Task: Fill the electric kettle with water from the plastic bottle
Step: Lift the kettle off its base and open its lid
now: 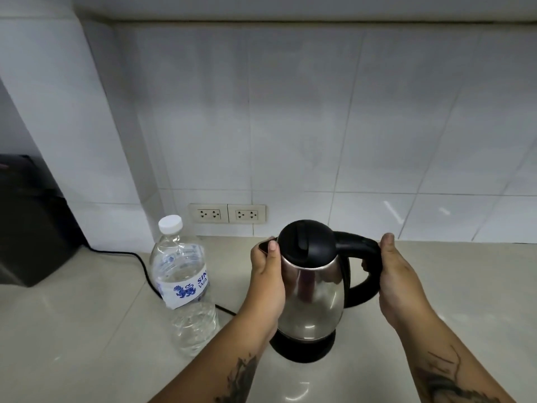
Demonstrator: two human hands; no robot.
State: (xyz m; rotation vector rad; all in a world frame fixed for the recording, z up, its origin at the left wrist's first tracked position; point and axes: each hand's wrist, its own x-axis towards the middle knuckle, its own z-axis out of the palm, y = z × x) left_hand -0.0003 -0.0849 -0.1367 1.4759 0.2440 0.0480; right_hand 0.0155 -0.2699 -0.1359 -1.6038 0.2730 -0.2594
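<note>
A steel electric kettle (312,298) with a black lid, shut, stands on its black base (302,349) on the counter. My left hand (267,282) wraps the kettle's left side near the spout. My right hand (399,282) grips the black handle (359,248) on the right. A clear plastic water bottle (184,286) with a white cap (170,223) and a blue-and-white label stands upright to the left of the kettle, untouched and holding water.
A black power cord (139,261) runs along the beige counter (87,330) behind the bottle. A dark appliance (32,228) sits at the far left. Two wall sockets (227,213) sit low on the white tiled wall behind.
</note>
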